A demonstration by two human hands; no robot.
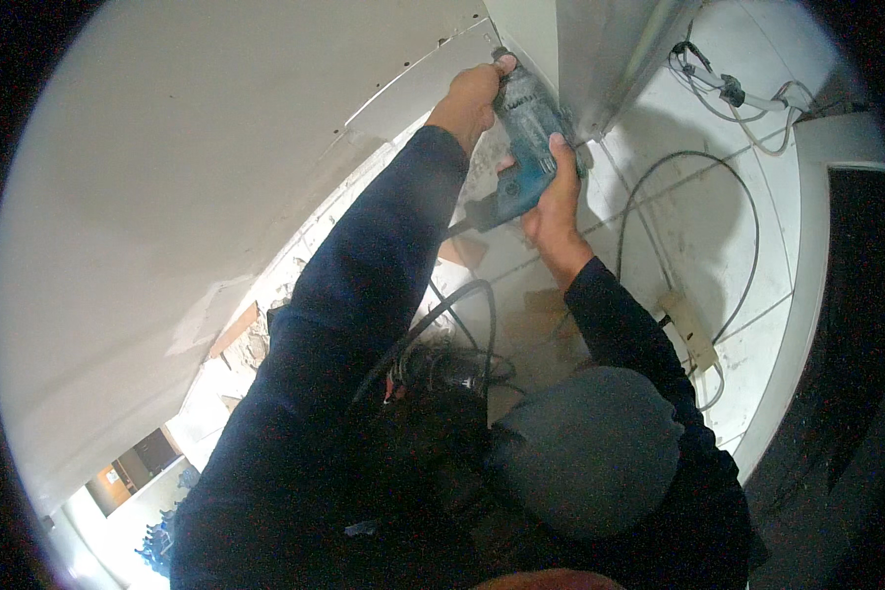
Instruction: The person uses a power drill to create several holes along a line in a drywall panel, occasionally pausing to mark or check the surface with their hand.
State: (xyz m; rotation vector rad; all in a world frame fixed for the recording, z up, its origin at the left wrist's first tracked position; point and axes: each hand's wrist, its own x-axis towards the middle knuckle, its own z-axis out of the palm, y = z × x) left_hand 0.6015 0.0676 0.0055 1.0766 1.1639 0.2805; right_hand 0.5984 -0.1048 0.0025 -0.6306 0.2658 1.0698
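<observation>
A dusty teal power drill (533,123) is held at arm's length, low in the corner where a pale wall panel (226,128) meets a white upright (575,69). My left hand (467,103) is closed around the front end of the drill, by its chuck. Behind it, my right hand (558,216) grips the body and handle, the thumb lying along the housing. Whether a bit sits in the chuck, and what it touches, I cannot make out. From the handle's end a dark cord runs back under my left sleeve.
Loops of black cable (490,295) and a dark, partly hidden tool (452,369) lie on the tiled floor below my arms. Right of my forearm is a cream socket block (696,344) with its cord. More tangled cables (733,90) lie at the far right, beside a pale-rimmed dark panel (860,295).
</observation>
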